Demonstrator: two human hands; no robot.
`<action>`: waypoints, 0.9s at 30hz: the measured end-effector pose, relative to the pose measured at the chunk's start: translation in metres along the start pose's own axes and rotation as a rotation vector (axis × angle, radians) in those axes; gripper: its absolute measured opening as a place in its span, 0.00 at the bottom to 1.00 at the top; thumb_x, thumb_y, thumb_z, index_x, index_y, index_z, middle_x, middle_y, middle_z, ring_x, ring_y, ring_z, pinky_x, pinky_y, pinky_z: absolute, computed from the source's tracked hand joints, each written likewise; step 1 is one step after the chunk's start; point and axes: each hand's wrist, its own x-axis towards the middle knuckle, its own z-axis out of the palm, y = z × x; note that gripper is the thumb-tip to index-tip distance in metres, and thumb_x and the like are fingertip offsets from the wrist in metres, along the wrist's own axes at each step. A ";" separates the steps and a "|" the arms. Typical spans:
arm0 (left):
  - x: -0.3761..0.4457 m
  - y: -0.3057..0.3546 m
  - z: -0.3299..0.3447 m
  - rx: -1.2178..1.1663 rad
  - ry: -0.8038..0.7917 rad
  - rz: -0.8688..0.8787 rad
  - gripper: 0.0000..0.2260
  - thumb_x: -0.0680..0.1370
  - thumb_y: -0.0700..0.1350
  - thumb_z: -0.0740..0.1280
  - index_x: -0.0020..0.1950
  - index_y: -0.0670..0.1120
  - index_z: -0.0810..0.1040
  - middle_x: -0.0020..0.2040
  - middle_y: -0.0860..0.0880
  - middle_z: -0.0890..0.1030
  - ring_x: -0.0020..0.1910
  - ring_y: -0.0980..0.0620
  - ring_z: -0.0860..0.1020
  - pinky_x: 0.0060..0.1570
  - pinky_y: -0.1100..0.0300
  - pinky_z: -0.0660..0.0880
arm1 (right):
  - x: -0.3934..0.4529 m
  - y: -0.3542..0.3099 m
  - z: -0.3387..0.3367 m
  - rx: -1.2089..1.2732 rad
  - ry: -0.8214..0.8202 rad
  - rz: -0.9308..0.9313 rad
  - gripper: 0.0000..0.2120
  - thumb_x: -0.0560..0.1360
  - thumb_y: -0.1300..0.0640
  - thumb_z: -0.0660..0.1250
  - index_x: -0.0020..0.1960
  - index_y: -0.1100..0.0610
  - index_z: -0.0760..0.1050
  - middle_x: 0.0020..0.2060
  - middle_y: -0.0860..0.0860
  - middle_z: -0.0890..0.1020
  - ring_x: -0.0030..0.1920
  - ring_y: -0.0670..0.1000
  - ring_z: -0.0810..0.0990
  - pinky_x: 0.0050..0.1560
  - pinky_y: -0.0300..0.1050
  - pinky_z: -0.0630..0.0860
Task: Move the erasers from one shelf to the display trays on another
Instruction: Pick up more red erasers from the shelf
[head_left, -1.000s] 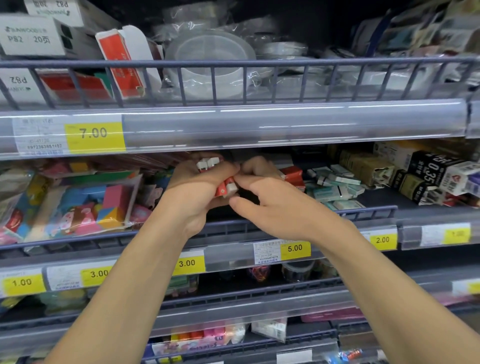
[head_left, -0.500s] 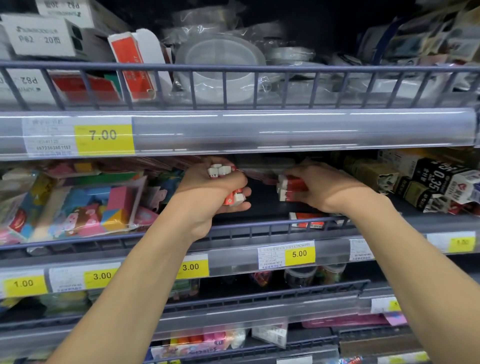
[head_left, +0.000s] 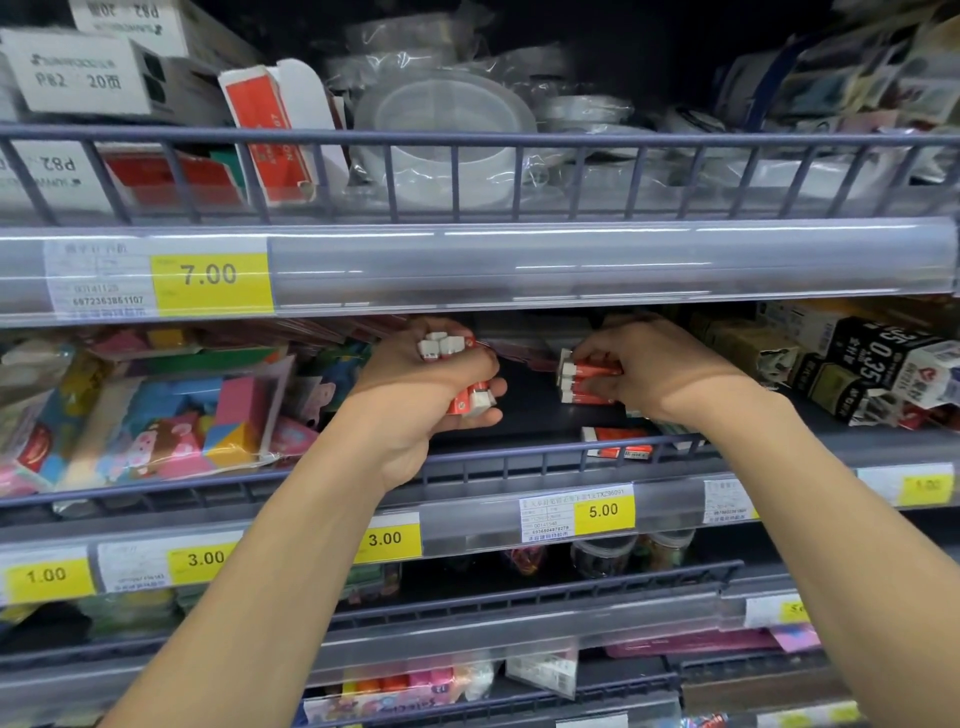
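Both hands reach into the middle shelf (head_left: 519, 410) under the 7.00 price rail. My left hand (head_left: 423, 384) is closed around a bundle of small red-and-white erasers (head_left: 441, 347); their white ends stick out above and below the fist. My right hand (head_left: 660, 369) grips a short stack of the same red-sleeved erasers (head_left: 587, 382) just above the dark shelf floor. Two more red erasers (head_left: 615, 441) lie flat on the shelf behind the wire front rail, below my right hand.
Colourful block-eraser packs (head_left: 171, 415) fill the shelf's left side. Black and white boxes (head_left: 872, 364) crowd the right. A wire rail (head_left: 519, 460) fronts the shelf, with price strips (head_left: 602, 512) below. Tape rolls (head_left: 447, 135) sit on the shelf above. Lower shelves hold jars and packets.
My right hand left my left hand, moved right along the shelf and took hold of a stack of red erasers. My left hand kept its bundle in place.
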 end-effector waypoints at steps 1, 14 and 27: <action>0.000 0.000 0.000 -0.005 -0.002 -0.001 0.09 0.76 0.33 0.74 0.49 0.45 0.79 0.35 0.48 0.85 0.41 0.46 0.88 0.35 0.55 0.83 | -0.001 0.001 -0.001 0.030 0.002 0.004 0.18 0.78 0.48 0.70 0.67 0.46 0.77 0.61 0.48 0.80 0.61 0.53 0.77 0.61 0.43 0.73; -0.020 0.009 -0.013 0.044 -0.070 0.142 0.07 0.77 0.33 0.73 0.53 0.42 0.80 0.41 0.47 0.86 0.43 0.46 0.88 0.33 0.58 0.81 | -0.039 -0.018 -0.004 0.402 0.256 -0.049 0.07 0.78 0.45 0.68 0.54 0.42 0.80 0.41 0.40 0.84 0.40 0.45 0.80 0.38 0.33 0.72; -0.120 -0.073 -0.099 -0.045 -0.186 0.043 0.12 0.68 0.41 0.77 0.49 0.50 0.81 0.50 0.43 0.86 0.44 0.41 0.86 0.33 0.53 0.79 | -0.177 -0.081 0.118 1.280 0.097 0.023 0.11 0.75 0.55 0.72 0.57 0.49 0.83 0.45 0.51 0.86 0.41 0.49 0.84 0.39 0.38 0.78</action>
